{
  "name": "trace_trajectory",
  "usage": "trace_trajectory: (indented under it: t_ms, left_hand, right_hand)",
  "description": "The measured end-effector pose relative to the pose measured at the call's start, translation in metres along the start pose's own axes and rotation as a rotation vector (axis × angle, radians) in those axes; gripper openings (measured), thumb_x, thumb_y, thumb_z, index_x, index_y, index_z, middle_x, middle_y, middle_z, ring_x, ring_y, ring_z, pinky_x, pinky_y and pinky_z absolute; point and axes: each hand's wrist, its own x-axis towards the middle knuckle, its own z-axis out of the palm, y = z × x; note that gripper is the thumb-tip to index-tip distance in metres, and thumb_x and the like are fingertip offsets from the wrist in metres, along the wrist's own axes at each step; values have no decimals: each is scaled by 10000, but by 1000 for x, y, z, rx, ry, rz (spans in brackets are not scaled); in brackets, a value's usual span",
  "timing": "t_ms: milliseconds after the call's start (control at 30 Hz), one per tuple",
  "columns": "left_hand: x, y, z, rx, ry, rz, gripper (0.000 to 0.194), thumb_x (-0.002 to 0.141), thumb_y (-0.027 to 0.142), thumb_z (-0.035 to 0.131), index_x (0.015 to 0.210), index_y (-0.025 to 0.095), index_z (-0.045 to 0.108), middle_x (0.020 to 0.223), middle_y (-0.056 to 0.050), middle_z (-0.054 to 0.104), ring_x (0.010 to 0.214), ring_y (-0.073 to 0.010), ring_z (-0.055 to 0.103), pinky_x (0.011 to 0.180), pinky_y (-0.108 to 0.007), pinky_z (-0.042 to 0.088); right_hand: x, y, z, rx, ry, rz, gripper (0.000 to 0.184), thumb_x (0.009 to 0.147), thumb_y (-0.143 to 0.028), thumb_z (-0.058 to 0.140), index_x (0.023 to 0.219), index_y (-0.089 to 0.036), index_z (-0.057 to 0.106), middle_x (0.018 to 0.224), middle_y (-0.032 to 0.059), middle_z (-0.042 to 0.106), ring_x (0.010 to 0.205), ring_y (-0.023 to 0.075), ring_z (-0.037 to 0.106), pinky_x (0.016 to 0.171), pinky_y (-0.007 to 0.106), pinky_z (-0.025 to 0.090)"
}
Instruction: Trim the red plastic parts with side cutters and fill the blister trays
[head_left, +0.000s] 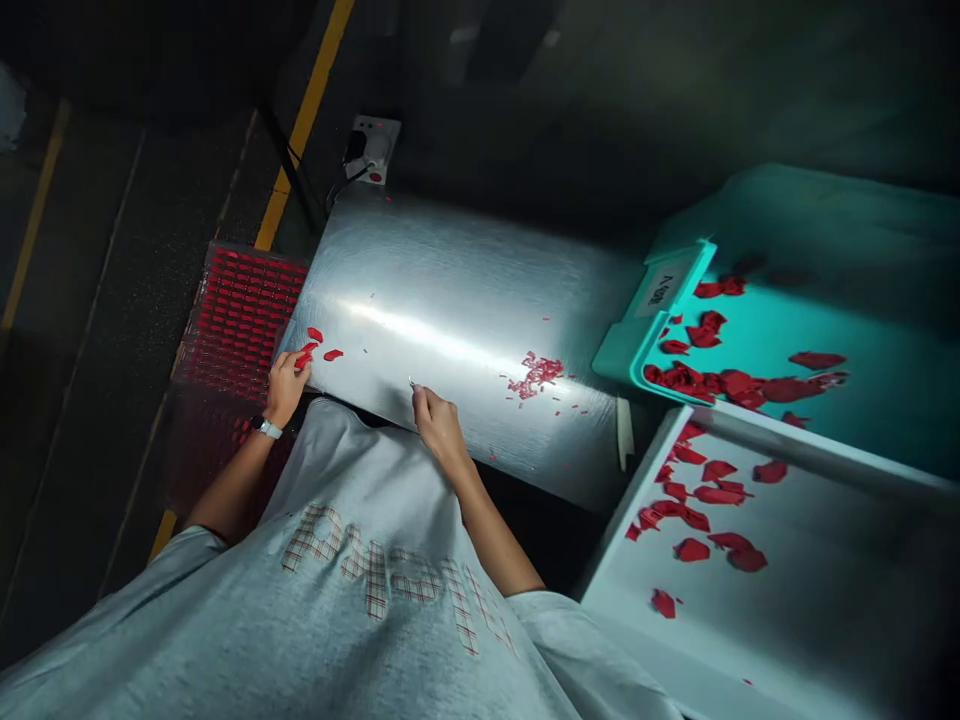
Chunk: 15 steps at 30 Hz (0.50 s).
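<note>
Small red scraps (333, 354), scattered, on brushed steel (450, 300)

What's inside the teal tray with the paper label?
Scattered red cut pieces lie on the teal tray. Where they overlap, the lower pieces and the tray floor beneath them are covered.

A brushed-steel table (450, 270) runs across the middle of the frame. Right of center lies a small heap of shredded red scraps (535, 374), with tiny red bits (559, 410) scattered around it. Toward its left end rest a few larger red pieces (333, 354). At right, a teal tray (862, 310) and a white tray (825, 600) hold loose red cut pieces (716, 494).
</note>
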Motion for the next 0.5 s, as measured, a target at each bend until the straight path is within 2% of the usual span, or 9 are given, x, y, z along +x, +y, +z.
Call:
trace_trajectory:
  t_ms: [167, 300, 400, 500]
  left_hand:
    - [2, -20, 11, 119, 11, 75, 232, 840, 71, 743, 1026, 186, 664, 1072, -86, 701, 965, -224, 716, 933, -405, 606]
    - [-15, -29, 22, 124, 63, 37, 399, 832, 101, 778, 1184, 183, 610, 1187, -105, 667, 995, -219, 720, 908, -391, 622]
    - [-49, -45, 21, 106, 178, -101, 423, 889, 137, 738, 1277, 188, 579, 1260, -125, 651, 1122, -235, 686, 994, -415, 591]
    - [-114, -69, 18, 73, 339, -362, 317, 955, 173, 680, 1264, 182, 612, 1213, -107, 685, 1076, -214, 691, 1014, -432, 579]
  right_hand:
    - [-8, 13, 3, -53, -33, 62, 485, 1053, -567, 559, 747, -191, 575, 646, -48, 529, 603, 138, 539, 682, 303, 496]
    - [-8, 16, 4, -82, -116, 73, 498, 1060, -571, 547, 744, -188, 581, 648, -46, 545, 608, 140, 554, 692, 308, 507]
    - [-3, 18, 8, -123, -276, 37, 510, 1066, -579, 530, 745, -186, 583, 648, -45, 552, 611, 141, 570, 690, 309, 514]
    - [2, 23, 12, -196, -537, -43, 479, 1056, -551, 571, 758, -176, 585, 671, -42, 559, 626, 137, 581, 669, 297, 519]
